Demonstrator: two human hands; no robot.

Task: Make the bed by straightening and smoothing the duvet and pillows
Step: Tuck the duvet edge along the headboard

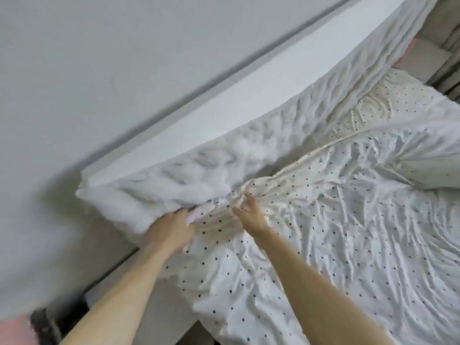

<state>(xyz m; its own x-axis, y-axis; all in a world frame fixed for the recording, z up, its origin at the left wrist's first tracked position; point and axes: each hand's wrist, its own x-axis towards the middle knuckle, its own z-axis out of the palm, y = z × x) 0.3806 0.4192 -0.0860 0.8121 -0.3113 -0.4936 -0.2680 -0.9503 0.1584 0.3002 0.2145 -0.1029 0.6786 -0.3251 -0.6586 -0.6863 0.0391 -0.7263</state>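
A wrinkled white duvet (336, 220) with small black dots covers the bed, bunched into folds near its top left corner. Along the head of the bed lies a plain white fluffy cover (199, 175), draped against a white headboard (236, 100). My left hand (171, 231) is closed on the edge where the fluffy cover meets the dotted duvet, at the bed's left corner. My right hand (250, 214) rests just to its right on the gathered duvet folds, fingers spread. A pillow-like bulge (433, 168) in dotted fabric sits at the right edge.
A grey wall (99, 70) runs behind the headboard. A narrow gap and a white bed frame (149, 307) lie at the lower left, with dark objects (49, 324) on the floor. Curtains (448, 53) hang at the far right.
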